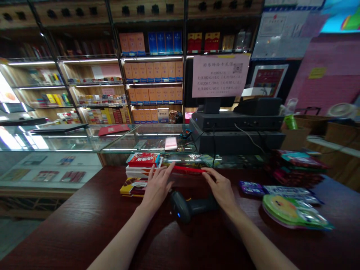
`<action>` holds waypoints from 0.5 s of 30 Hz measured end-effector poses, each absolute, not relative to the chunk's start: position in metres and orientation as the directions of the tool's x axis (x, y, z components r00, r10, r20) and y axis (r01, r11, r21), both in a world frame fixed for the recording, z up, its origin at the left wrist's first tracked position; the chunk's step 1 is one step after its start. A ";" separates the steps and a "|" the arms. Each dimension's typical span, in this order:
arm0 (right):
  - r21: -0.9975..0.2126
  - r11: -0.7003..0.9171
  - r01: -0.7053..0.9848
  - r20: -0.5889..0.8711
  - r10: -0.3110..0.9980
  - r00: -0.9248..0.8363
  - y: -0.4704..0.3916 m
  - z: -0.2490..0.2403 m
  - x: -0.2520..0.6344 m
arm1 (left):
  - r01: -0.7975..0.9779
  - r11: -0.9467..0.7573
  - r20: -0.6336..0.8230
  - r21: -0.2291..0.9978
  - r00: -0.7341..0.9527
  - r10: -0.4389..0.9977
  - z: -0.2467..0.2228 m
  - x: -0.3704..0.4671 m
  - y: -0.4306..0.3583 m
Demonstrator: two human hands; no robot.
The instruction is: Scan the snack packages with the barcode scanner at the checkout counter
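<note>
My right hand [221,187] pinches the right end of a thin red item [188,170] beyond the scanner. My left hand [158,185] has its fingers apart beside the stack of boxes, with the index fingertip at the item's left end. Between my hands, a dark barcode scanner [182,207] with a blue light lies on the brown table [92,221]. A red box [143,160] tops white boxes just left of my left hand, and yellow packs [132,186] lie in front of them.
Purple packets [251,188], a green package [292,212] and a pile of dark red packs [298,167] are on the right. Behind the table stand a glass counter [135,137] and a black register [239,135] with a pink sign [221,77]. Stocked shelves line the back.
</note>
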State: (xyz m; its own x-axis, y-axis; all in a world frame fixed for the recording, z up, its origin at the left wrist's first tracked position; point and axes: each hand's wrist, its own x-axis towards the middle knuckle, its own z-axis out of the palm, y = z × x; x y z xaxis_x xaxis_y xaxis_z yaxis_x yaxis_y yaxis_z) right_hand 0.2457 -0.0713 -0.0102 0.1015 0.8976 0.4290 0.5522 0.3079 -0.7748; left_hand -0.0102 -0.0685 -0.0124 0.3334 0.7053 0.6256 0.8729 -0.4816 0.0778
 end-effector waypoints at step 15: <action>-0.781 0.324 0.534 0.431 0.898 0.087 -0.070 -0.013 0.242 | 0.922 -0.384 0.678 -0.055 0.316 0.663 -0.015 -0.013 -0.068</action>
State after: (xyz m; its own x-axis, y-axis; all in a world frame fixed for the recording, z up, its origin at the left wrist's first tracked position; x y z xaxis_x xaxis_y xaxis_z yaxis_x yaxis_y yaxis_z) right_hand 0.2424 -0.0697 -0.0128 0.0870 0.8979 0.4314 0.5338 0.3236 -0.7813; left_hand -0.0132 -0.0680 -0.0152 0.3165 0.6634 0.6781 0.9219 -0.3835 -0.0550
